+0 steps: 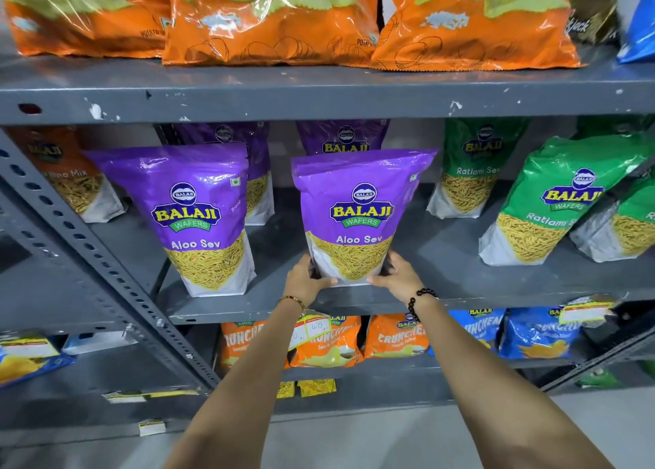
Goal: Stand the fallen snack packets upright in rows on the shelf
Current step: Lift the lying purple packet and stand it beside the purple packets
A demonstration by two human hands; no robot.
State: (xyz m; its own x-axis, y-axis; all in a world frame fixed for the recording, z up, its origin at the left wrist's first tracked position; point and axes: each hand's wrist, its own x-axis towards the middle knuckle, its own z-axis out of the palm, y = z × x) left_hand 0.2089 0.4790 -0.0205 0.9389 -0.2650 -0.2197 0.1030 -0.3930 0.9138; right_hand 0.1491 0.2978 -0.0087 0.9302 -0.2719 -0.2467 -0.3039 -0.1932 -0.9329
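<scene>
Steadying a purple Aloo Sev packet [358, 217] upright near the front edge of the grey shelf [443, 256].

Left hand [304, 280] and right hand [397, 273] clasped on its lower corners. Could tip forward off that edge if released unbalanced. Open room to its right; neighbouring purple packet [198, 217] standing to its left.

Glossy purple Aloo Sev packet [358, 217] with a yellow-and-blue logo, green banner, white base and a yellow noodle picture. A matching purple packet [191, 217] stands left. Green Ratlami Sev packets [553, 202] right. Orange crisp bags [276, 18] above. Scuffed grey metal shelf [319, 94]. Black bead bracelet [420, 300].
</scene>
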